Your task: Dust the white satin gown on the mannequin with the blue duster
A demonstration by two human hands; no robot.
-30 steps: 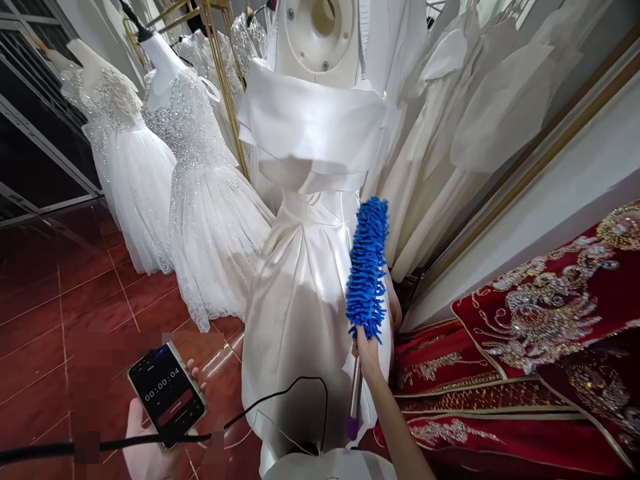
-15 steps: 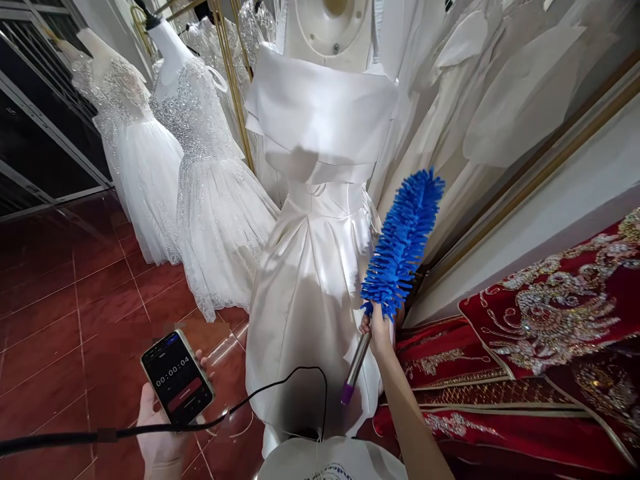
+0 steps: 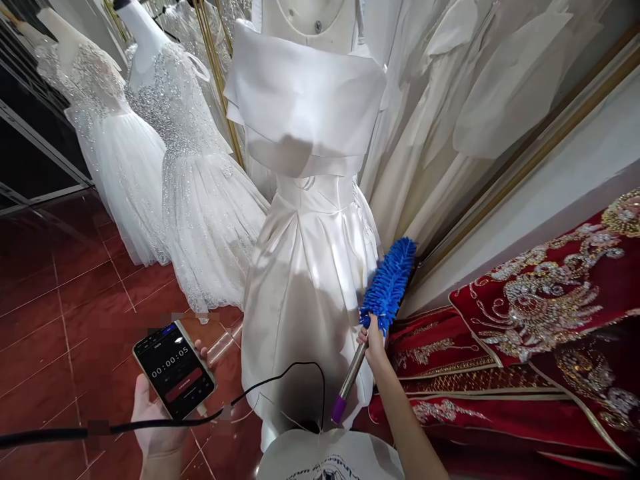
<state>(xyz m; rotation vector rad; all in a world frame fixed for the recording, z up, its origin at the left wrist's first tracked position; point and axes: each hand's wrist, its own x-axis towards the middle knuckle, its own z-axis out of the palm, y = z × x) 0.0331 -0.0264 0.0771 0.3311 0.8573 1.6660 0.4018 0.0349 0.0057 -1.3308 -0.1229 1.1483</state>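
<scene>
The right hand (image 3: 373,341) was clamped on the metal handle of a blue duster (image 3: 387,285), gripping just below the fluffy head. The duster's long axis ran on a slant, from its purple end cap low and toward the person up and away to the right. Its head lay against the right flank of the skirt of a white satin gown (image 3: 305,267), which stood on a mannequin (image 3: 310,17) directly ahead of the person. The right hand was the nearer to the gown, just beside the skirt's lower edge. The left hand (image 3: 157,417) sat well apart to the left, over the red tiled floor (image 3: 60,300), closed around a phone (image 3: 174,369) showing a running timer. Beaded white dresses (image 3: 165,153) stood to the left of the gown, and red embroidered cloth (image 3: 540,320) lay to the right.
</scene>
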